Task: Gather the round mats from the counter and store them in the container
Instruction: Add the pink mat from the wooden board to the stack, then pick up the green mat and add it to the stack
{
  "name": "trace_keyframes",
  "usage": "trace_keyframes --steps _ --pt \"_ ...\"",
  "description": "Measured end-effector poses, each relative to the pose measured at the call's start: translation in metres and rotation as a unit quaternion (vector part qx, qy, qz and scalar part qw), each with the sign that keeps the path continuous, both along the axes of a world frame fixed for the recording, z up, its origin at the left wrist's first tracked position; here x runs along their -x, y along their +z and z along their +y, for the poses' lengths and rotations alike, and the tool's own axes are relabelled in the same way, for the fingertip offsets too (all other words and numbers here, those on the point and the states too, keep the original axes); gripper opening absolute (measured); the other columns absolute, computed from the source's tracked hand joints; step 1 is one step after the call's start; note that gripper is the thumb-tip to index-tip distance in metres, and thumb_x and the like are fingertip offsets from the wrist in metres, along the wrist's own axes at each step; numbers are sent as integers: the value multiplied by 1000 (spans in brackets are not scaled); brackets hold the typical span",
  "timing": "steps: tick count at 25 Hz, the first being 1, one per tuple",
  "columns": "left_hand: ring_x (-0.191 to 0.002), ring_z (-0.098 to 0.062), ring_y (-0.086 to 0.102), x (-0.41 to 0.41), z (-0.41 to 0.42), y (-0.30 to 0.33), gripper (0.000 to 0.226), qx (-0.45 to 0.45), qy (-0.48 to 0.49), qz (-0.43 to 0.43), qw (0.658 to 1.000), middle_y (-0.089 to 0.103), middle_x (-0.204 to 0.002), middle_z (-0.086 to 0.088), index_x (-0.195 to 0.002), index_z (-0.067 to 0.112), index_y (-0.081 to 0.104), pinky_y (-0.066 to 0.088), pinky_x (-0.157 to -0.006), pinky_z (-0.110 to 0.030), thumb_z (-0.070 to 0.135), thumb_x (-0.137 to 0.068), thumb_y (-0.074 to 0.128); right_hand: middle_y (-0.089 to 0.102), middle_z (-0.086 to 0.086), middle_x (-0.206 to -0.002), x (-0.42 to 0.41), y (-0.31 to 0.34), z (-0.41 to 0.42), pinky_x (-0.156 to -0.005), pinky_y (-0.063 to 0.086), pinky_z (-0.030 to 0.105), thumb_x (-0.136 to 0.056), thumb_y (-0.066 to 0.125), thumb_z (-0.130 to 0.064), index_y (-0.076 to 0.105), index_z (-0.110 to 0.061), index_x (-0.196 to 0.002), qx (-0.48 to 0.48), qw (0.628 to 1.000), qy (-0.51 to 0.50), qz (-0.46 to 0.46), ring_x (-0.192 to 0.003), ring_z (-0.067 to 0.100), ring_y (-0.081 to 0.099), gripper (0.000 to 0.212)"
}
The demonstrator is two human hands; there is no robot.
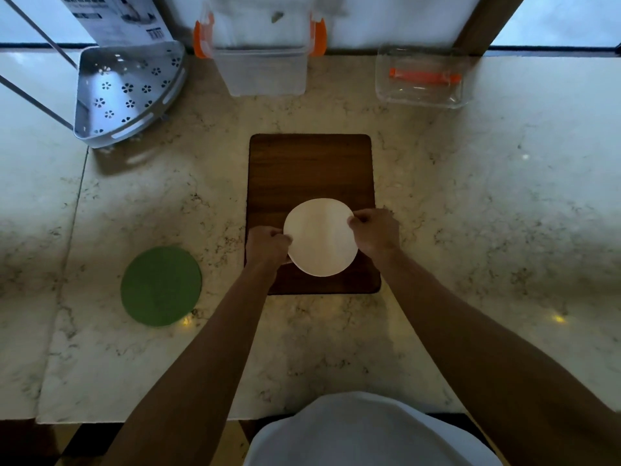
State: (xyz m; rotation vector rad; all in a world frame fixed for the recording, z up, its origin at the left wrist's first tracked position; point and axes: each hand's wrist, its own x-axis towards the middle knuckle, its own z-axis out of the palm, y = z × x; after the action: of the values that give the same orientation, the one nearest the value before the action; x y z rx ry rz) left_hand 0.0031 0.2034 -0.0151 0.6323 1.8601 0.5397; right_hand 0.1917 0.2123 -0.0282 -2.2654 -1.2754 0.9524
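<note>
A white round mat (321, 237) is over the near half of a dark wooden board (309, 166). My left hand (267, 245) pinches its left edge and my right hand (374, 232) pinches its right edge. A green round mat (161, 286) lies flat on the marble counter (470, 196), to the left of the board. At the back centre stands a clear plastic container (262, 70) with orange clips, open at the top.
A grey perforated corner rack (126, 92) sits at the back left beside a leaning printed box (117, 20). The clear lid (421, 79) with an orange clip lies at the back right. The counter's front edge runs close to my body.
</note>
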Motion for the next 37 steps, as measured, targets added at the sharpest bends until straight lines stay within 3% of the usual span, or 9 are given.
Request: trace_keyframes --steps 3,9,12,17,20,25,29,34,37 --pt "-97 -34 63 -6 -14 7 14 -5 -2 -6 1000 63 -110 -18 -101 0 64 61 -70 -48 4 -88 63 74 3 -105 -8 8 -17 -76 42 24 -90 64 -26 75 -18 -107 -11 1000 -5 5 -94 19 67 22" --pt "-102 -40 61 -21 -47 17 8 -28 30 -6 999 63 -108 -20 -95 -2 64 58 -78 -57 2 -88 61 74 3 -104 -24 15 -33 -76 40 23 -90 64 -30 75 -18 -105 -3 999 29 21 -93 18 66 23" --pt "-101 -43 61 -31 -67 17 12 -33 40 7 999 63 -113 -25 -98 -3 63 57 -79 -58 2 -88 62 74 3 -103 -34 12 -44 -75 42 24 -87 66 -30 76 -18 -103 -2 998 38 49 -88 16 64 23" --pt "-93 -40 65 -30 -103 19 8 -54 71 22 996 66 -103 -23 -78 5 63 58 -69 -47 -1 -84 62 75 3 -98 -34 9 -59 -75 45 26 -85 67 -30 77 -17 -100 12 993 96 73 -81 14 59 22" --pt "-91 -40 66 -17 -117 19 4 -59 91 23 994 68 -102 -23 -82 3 66 59 -72 -53 -1 -83 64 74 2 -95 -20 9 -69 -70 45 26 -85 68 -29 77 -17 -97 23 990 110 87 -75 12 56 20" --pt "-85 -38 67 29 -119 14 8 -59 88 7 994 68 -94 -19 -91 -2 69 59 -68 -47 -2 -84 63 64 -4 -83 17 15 -73 -51 36 16 -88 66 -26 75 -14 -101 36 985 132 101 -73 8 57 20" --pt "-78 -30 68 90 -107 6 13 -57 84 -7 995 69 -87 -14 -78 11 68 58 -64 -39 1 -85 63 66 -1 -88 73 17 -64 -71 52 29 -90 64 -26 74 -13 -101 37 987 117 100 -77 10 56 20" --pt "-57 -25 69 171 -98 -11 8 -56 66 -12 996 70 -71 -14 -86 -1 72 61 -59 -44 -1 -82 65 69 1 -97 154 6 -57 -74 48 32 -88 63 -26 74 -16 -104 40 993 84 72 -80 13 56 22" --pt "-64 -28 70 218 -93 -15 9 -34 74 -41 996 70 -80 -18 -93 -5 67 60 -54 -39 0 -86 65 69 1 -105 200 0 -55 -74 44 30 -87 63 -27 74 -18 -103 55 994 62 69 -87 14 55 21"
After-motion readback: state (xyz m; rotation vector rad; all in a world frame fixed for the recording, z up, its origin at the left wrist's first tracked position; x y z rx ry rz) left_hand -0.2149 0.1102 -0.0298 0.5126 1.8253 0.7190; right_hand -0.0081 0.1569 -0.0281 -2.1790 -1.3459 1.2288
